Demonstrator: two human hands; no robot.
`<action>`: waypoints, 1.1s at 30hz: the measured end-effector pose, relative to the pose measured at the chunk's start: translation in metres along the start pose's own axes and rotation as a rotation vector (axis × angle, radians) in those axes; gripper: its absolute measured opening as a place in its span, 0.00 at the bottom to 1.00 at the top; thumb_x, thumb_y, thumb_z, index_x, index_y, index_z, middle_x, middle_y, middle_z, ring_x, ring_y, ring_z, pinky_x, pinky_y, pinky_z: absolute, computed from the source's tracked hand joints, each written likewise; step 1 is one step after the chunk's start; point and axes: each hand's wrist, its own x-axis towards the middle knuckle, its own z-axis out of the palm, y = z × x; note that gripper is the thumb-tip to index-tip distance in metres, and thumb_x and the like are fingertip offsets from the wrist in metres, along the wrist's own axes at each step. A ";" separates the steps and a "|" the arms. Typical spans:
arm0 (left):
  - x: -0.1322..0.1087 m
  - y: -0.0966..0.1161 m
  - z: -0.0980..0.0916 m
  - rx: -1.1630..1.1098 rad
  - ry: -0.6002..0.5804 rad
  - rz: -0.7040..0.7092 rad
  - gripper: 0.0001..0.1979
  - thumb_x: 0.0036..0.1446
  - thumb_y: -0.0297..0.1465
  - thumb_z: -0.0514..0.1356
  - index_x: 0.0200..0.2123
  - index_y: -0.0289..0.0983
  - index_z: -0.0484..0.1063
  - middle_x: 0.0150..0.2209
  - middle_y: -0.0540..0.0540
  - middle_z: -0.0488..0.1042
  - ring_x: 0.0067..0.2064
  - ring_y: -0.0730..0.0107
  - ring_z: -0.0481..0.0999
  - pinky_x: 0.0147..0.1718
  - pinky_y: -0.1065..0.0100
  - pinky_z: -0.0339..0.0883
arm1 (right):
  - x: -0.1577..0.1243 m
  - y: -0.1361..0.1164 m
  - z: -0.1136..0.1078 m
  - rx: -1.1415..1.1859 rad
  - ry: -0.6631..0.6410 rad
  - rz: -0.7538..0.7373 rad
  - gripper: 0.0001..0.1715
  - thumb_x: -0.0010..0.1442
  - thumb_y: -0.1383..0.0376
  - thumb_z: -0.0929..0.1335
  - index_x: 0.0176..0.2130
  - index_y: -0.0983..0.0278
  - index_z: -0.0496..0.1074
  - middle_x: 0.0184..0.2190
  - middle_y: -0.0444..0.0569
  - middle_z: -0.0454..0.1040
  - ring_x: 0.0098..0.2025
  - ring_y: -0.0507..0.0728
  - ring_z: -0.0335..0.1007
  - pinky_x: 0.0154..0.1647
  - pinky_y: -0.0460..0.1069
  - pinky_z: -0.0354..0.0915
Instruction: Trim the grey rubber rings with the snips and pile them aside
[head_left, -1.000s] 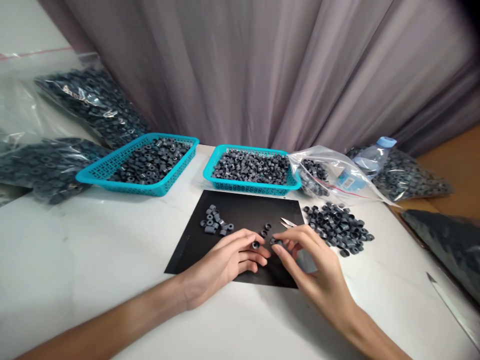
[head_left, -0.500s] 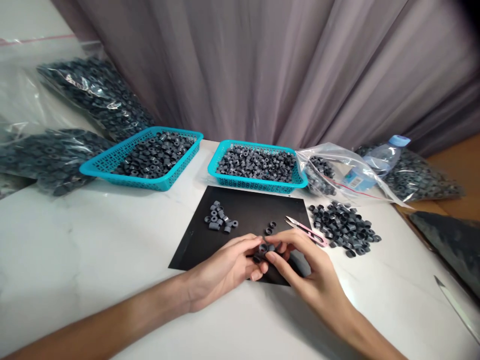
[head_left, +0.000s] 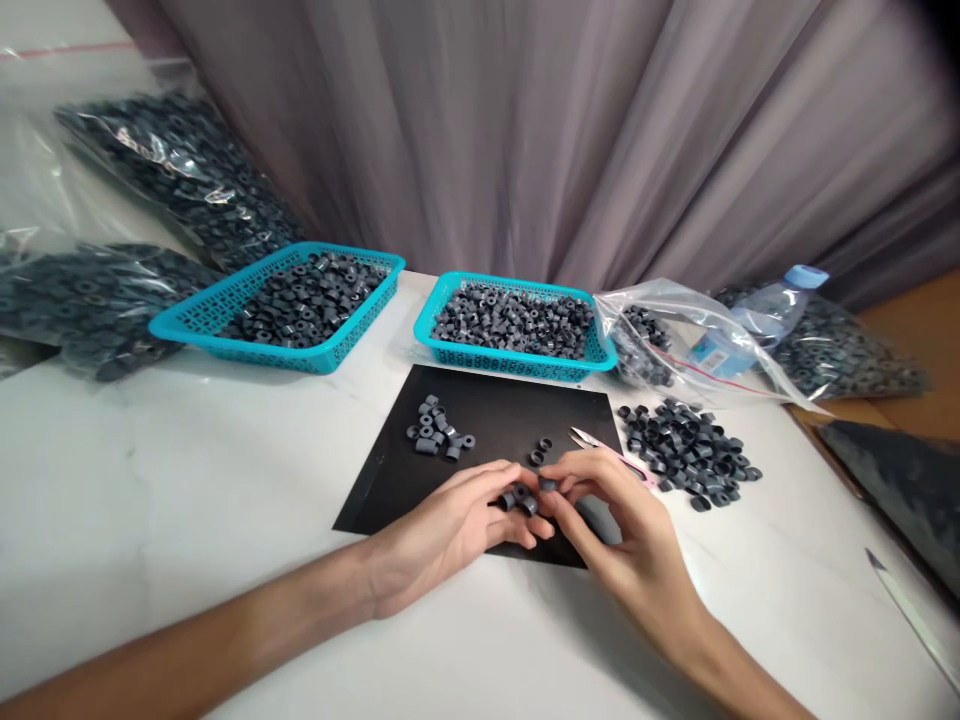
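Left hand: the left hand [head_left: 450, 522] is curling loosely round a few grey pieces [head_left: 520, 494], cradling them over the near part of the mat.
Right hand: the right hand [head_left: 628, 525] is pinching a single dark piece [head_left: 548, 484] between thumb and forefinger, just beside the left hand's fingers.
Weight and feel: the pieces are looking light, stiff and fairly smooth – probably hard to crush, but easily slipping or rolling.
Best hold: a pinch across the outer wall is probably serving best, keeping fingertips off the open ends.
Mat: the black mat [head_left: 499, 410] is lying on the bench [head_left: 142, 500], bearing two loose rings [head_left: 537, 457] near the right hand and a small group [head_left: 439, 431] farther left.
Snips: the snips [head_left: 586, 437] are lying partly behind the right hand.
Heap: more pieces are lying in a heap [head_left: 694, 450] right of the mat.
Baskets: two blue baskets [head_left: 322, 358] [head_left: 517, 367] are standing beyond – both holding many pieces.
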 end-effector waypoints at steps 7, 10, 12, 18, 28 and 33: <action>0.000 0.001 -0.001 0.008 -0.028 0.010 0.12 0.69 0.31 0.54 0.42 0.32 0.74 0.40 0.41 0.77 0.42 0.64 0.77 0.50 0.60 0.66 | 0.000 0.002 -0.007 0.059 -0.103 0.014 0.19 0.68 0.70 0.66 0.56 0.58 0.70 0.45 0.49 0.75 0.45 0.54 0.73 0.48 0.49 0.70; -0.001 0.002 -0.002 0.017 0.005 0.007 0.11 0.69 0.32 0.55 0.41 0.32 0.75 0.39 0.42 0.77 0.42 0.65 0.77 0.44 0.64 0.67 | 0.000 0.001 -0.009 0.075 -0.097 0.024 0.20 0.69 0.70 0.64 0.59 0.58 0.67 0.46 0.49 0.76 0.46 0.55 0.74 0.50 0.50 0.70; -0.001 0.004 -0.002 0.047 0.020 0.014 0.11 0.68 0.33 0.56 0.41 0.32 0.75 0.39 0.41 0.77 0.43 0.64 0.77 0.42 0.65 0.66 | -0.001 0.001 -0.008 0.081 -0.066 0.036 0.19 0.69 0.69 0.64 0.58 0.59 0.67 0.45 0.49 0.76 0.45 0.54 0.75 0.48 0.50 0.71; -0.004 0.007 -0.002 0.196 0.029 0.038 0.10 0.65 0.34 0.60 0.44 0.33 0.76 0.43 0.40 0.76 0.46 0.62 0.76 0.44 0.66 0.66 | -0.001 0.008 -0.005 0.018 -0.003 0.097 0.12 0.69 0.66 0.65 0.52 0.60 0.70 0.40 0.47 0.76 0.40 0.54 0.74 0.43 0.48 0.71; -0.006 0.012 -0.001 0.098 0.041 -0.047 0.10 0.67 0.32 0.56 0.36 0.33 0.72 0.31 0.52 0.60 0.25 0.82 0.52 0.21 0.77 0.43 | -0.001 0.013 0.000 -0.067 -0.013 0.050 0.11 0.70 0.67 0.64 0.51 0.61 0.69 0.38 0.47 0.73 0.38 0.54 0.71 0.41 0.49 0.68; -0.002 0.011 -0.005 0.070 0.053 -0.096 0.18 0.69 0.40 0.51 0.39 0.32 0.73 0.30 0.52 0.58 0.25 0.79 0.48 0.21 0.76 0.43 | -0.002 0.010 0.001 -0.079 -0.020 0.040 0.10 0.70 0.67 0.63 0.51 0.61 0.69 0.36 0.47 0.73 0.37 0.54 0.70 0.39 0.49 0.68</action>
